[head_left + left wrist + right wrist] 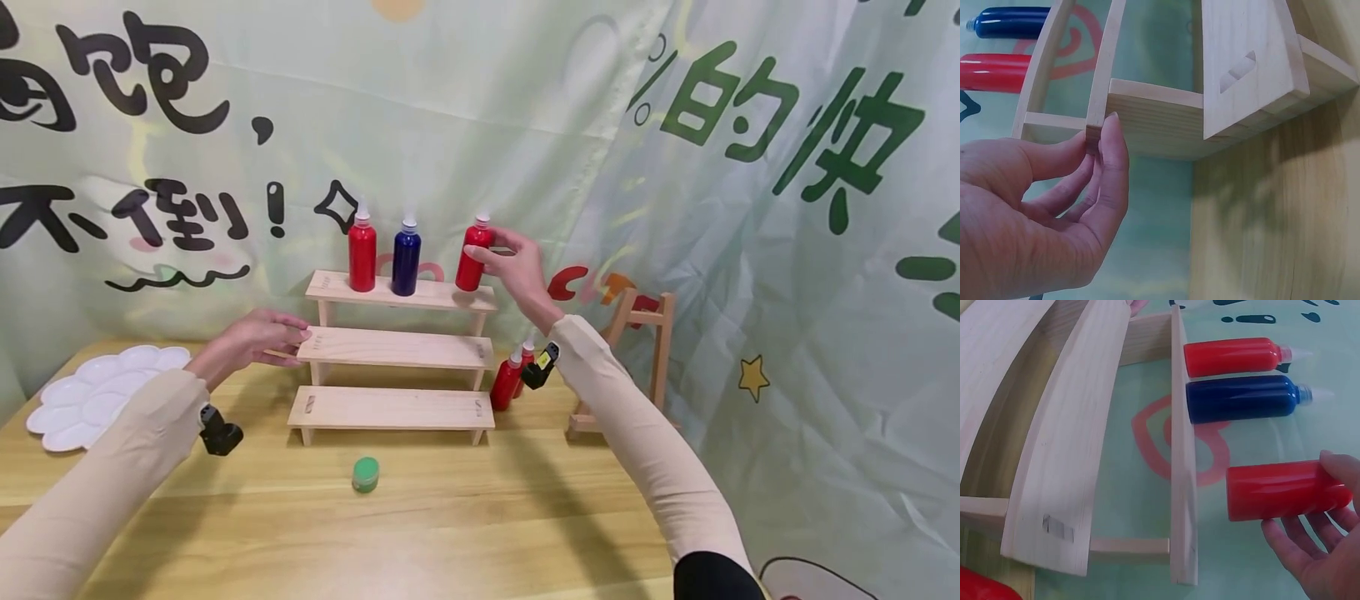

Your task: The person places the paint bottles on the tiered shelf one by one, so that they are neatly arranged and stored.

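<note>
A three-tier wooden display stand (397, 347) stands on the table. My left hand (258, 340) pinches the left end of its middle board between thumb and fingers, seen close in the left wrist view. On the top board stand a red squeeze bottle (362, 260) and, to its right, a dark blue squeeze bottle (406, 265), both upright with pale nozzle tips. My right hand (519, 268) grips another red squeeze bottle (1272, 490) over the top board's right end. In the right wrist view a gap shows between this bottle's base and the board.
Two red bottles (506, 383) stand on the table by the stand's lower right end. A small wooden easel (660, 350) is farther right. A white flower-shaped palette (105, 392) lies at left, and a green-lidded jar (365, 473) sits in front. A printed cloth (487, 100) hangs behind.
</note>
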`<state>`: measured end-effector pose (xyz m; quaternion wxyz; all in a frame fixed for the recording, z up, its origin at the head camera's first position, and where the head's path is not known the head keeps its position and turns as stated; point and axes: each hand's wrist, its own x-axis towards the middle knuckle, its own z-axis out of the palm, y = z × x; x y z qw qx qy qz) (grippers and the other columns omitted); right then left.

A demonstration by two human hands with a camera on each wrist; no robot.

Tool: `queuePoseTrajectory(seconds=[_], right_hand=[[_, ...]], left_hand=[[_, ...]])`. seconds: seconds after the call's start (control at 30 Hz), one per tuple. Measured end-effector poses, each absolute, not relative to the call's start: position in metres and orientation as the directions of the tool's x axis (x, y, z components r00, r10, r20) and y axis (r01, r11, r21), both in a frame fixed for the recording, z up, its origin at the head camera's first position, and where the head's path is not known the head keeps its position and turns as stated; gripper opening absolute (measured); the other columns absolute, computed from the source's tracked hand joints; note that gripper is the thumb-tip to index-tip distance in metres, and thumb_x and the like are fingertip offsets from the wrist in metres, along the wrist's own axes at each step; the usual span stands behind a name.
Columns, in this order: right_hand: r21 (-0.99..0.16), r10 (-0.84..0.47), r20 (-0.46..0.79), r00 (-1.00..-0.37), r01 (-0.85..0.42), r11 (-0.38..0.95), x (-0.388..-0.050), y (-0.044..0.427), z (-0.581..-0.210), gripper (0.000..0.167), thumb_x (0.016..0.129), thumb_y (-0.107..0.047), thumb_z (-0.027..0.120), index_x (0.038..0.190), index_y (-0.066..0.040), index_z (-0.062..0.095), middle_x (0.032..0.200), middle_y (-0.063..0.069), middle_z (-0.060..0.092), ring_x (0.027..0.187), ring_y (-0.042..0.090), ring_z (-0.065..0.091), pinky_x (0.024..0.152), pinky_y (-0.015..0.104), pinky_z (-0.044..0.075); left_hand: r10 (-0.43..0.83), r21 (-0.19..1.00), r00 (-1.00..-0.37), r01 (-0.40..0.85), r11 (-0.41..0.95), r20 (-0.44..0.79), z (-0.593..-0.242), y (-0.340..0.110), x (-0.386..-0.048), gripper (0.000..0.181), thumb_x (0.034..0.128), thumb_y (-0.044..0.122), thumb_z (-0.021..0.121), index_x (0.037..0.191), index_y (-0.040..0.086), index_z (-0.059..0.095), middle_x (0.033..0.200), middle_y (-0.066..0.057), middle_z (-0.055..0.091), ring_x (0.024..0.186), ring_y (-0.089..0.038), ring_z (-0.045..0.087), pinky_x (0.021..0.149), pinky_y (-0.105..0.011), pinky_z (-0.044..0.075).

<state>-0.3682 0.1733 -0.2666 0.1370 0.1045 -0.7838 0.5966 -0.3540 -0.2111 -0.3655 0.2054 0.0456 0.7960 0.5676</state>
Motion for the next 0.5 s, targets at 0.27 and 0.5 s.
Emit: queuePoseTrajectory(seconds=[0.27,0.5], right_hand=[[-0.906,-0.022,0.342,-0.939,-0.336,0.258,-0.377,0.159,-0.271,0.046,0.096,-0.021,0.079,0.14,-0.011,0.067,0.127,0.014,0.069,0.112,0.027,0.066,0.099,0.043,0.063],[-0.906,0.02,0.341,-0.94,-0.323,0.275,-0.38,0.149,-0.279,0.044,0.095,-0.018,0.079,0.138,-0.008,0.069,0.128,0.015,0.07,0.11,0.028,0.067,0.096,0.042,0.064]], left_hand=[[0.297,0.933,-0.92,-0.155,0.324,-0.256,-0.368,-0.208,-0.353,0.058,0.1068,0.008,0.055,0.154,-0.016,0.03,0.096,0.002,0.067,0.082,-0.008,0.068,0.082,-0.029,0.067],[0.275,0.93,-0.927,-0.156,0.333,-0.255,-0.366,-0.206,-0.349,0.056,0.1066,0.007,0.054,0.153,-0.016,0.031,0.097,0.001,0.066,0.081,-0.007,0.066,0.08,-0.029,0.067]])
